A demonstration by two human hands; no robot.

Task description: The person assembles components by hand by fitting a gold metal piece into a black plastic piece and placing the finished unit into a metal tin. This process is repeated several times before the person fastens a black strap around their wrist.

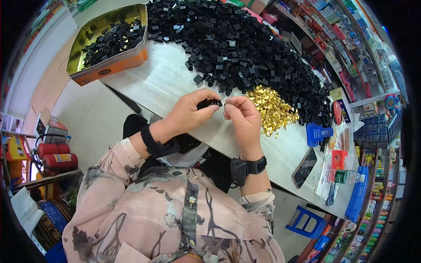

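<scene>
Between the thumb and fingers of my left hand (195, 109) is a small black plastic piece (215, 103), held above the table's near edge. My right hand (244, 116) is pinched right beside it, thumb against fingertips; whatever is in that pinch is too small to make out. A large heap of similar black pieces (237, 48) spreads over the table beyond both hands. Just right of my right hand lies a pile of small shiny gold metal pieces (269, 107).
An open gold-lined box (114, 68) holding black pieces stands at the table's left end. On the right lie a phone (304, 168), a blue plastic item (316, 133) and a plastic bottle (346, 176). A blue stool (307, 222) and stocked shelves (379, 193) are beyond the table's right side.
</scene>
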